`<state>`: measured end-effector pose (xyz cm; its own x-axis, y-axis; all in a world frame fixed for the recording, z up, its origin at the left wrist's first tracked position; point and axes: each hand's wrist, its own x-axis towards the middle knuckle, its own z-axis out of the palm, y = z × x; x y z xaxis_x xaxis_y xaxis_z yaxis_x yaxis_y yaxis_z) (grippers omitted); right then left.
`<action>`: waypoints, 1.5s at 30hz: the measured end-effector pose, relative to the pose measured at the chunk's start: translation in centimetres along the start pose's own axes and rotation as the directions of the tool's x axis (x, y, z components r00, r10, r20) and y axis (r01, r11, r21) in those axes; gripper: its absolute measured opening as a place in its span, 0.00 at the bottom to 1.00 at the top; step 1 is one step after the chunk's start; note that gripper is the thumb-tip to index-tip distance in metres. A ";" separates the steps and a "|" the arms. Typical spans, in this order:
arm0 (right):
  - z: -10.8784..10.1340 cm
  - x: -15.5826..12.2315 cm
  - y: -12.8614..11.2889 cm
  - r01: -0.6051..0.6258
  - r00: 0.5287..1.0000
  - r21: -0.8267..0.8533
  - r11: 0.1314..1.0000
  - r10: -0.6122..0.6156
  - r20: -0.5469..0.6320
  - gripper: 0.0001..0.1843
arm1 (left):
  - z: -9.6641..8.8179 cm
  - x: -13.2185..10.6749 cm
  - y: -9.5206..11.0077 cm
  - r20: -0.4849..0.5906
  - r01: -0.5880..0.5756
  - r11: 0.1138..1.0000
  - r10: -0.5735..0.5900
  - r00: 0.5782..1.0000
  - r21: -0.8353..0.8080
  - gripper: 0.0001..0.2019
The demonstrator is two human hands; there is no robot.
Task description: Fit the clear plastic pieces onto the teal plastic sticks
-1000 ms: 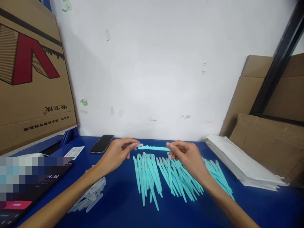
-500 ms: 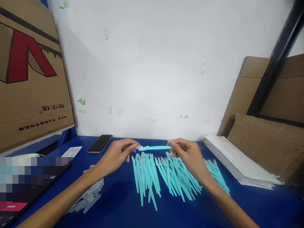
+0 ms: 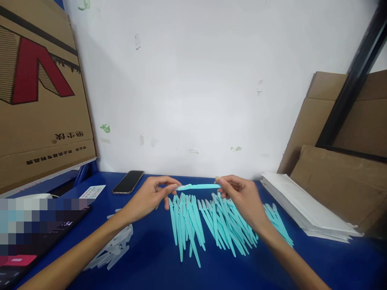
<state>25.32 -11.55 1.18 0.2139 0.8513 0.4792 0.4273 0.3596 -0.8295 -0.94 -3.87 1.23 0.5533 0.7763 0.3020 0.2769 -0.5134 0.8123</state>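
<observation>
My right hand pinches the handle end of a thin teal plastic stick, held level above the blue table. Pinched on the stick's left tip is my left hand, where a small clear cap sits, mostly hidden by the fingertips. Beneath both hands lie several teal sticks in two loose heaps, one in the middle and one to the right. A pile of clear caps lies under my left forearm.
A black phone and a small paper card lie at the back left. A stack of white bags sits right, with cardboard behind. A large cardboard box stands left; a dark screen lies at the near left.
The gap between my left fingers with the clear cap and the stick's tip has closed; the cap is now at the tip. Both hands rose slightly.
</observation>
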 end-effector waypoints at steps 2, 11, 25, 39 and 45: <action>0.3 -0.1 -0.1 -0.001 1.000 0.010 1.000 0.001 0.015 0.20 | 0.0 0.0 0.2 0.022 0.017 0.999 -0.016 1.000 -0.038 0.20; 0.5 -0.3 -0.3 0.024 0.997 -0.035 0.999 -0.021 0.073 0.16 | 0.3 -0.2 0.2 0.027 0.011 0.998 -0.009 1.000 -0.061 0.18; 0.6 -0.7 1.3 0.252 0.963 -0.149 0.956 -0.233 0.135 0.11 | 0.2 -0.1 -0.3 0.027 -0.007 0.996 0.009 1.000 -0.085 0.15; 2.6 -2.3 0.1 0.531 0.793 -0.537 0.655 -0.162 0.587 0.17 | 1.2 -0.1 -0.5 0.072 -0.151 0.949 0.136 0.988 0.278 0.17; 0.5 -0.7 0.2 0.266 0.950 -0.701 0.662 -0.056 0.308 0.17 | -3.8 0.5 -1.3 0.058 -0.082 0.596 0.060 0.997 0.799 0.13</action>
<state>24.82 -11.93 0.55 -0.0912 0.9062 0.4128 0.9554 0.1966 -0.2204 -3.96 -1.42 2.20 0.6134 0.7217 0.3208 0.7472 -0.6619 0.0603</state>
